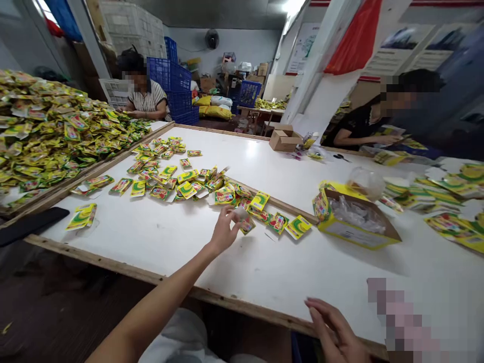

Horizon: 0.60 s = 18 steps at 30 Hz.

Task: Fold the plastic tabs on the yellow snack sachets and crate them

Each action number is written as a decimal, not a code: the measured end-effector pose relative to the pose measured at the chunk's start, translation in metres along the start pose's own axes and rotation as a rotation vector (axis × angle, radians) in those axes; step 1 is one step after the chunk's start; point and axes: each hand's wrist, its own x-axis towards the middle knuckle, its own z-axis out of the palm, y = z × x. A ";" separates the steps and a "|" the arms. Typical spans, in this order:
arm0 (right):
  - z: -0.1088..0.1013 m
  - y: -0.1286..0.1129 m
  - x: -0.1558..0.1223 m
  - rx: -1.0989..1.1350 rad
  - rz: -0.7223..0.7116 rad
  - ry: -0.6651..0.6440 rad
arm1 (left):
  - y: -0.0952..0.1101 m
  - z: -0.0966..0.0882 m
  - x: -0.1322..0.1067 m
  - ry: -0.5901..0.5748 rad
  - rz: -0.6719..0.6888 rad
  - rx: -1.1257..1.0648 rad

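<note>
My left hand (224, 233) reaches over the white table, its thumb and fingers closed around the edge of a small yellow-and-green printed carton (247, 225) with a white flap. Around it lies a spread of similar small cartons, such as a yellow one (259, 200) just behind and another (298, 227) to the right. Low at the table's front edge, my right hand (335, 330) holds nothing; its fingers are stretched out with the thumb apart. An open yellow box (355, 234) with clear plastic bags inside stands beyond my right hand.
A large heap of cartons (56, 131) fills the left table behind a wooden strip. Flattened yellow boxes (454, 186) lie at right. A brown cardboard box (285, 138) and scissors (341, 158) sit farther back. One person sits at far left, another at right.
</note>
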 end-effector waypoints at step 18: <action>0.111 -0.063 0.026 0.480 -0.039 -0.299 | -0.008 -0.022 -0.106 -0.268 -0.105 -0.415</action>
